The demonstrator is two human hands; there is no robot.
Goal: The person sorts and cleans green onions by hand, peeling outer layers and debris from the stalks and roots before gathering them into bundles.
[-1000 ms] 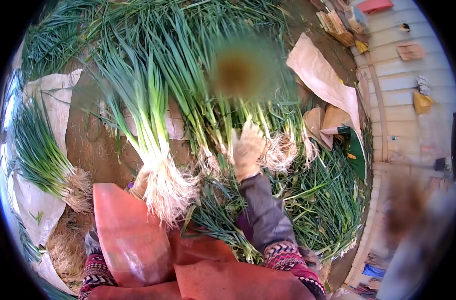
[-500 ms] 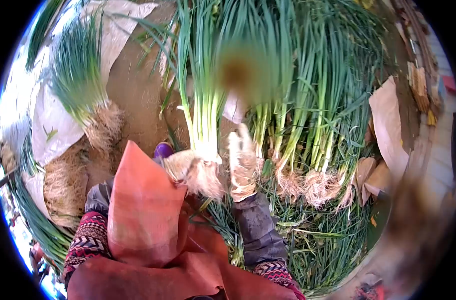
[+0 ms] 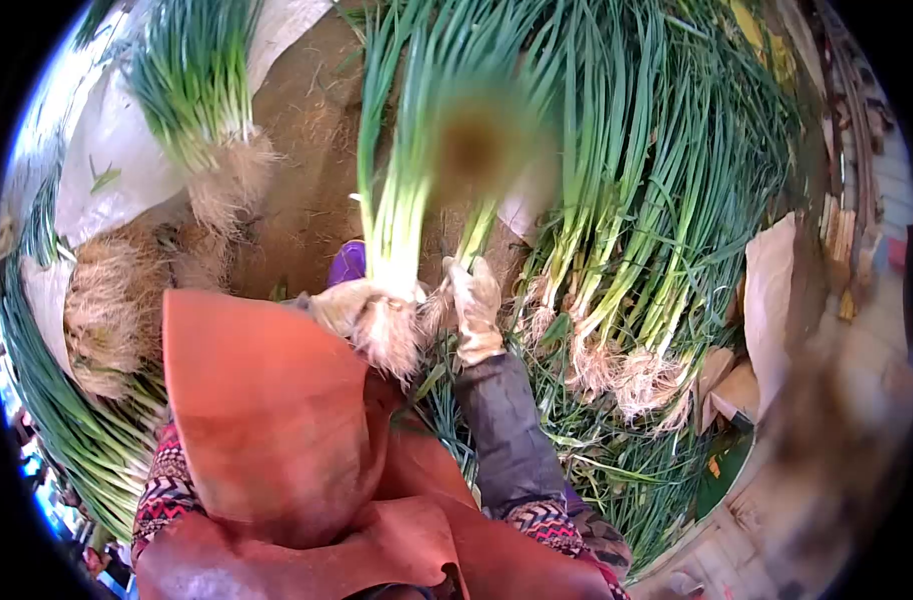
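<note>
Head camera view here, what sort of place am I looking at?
Probably a farm sorting or bundling spot: leafy green stalks lie massed with roots attached, another bundle lies partly over a pale sheet, and brown, earthy-looking ground shows between.

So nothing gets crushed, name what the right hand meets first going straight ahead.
Probably the slender green stalks directly ahead of the right hand; beyond them a brown blur hides the view, depth unclear.
</note>
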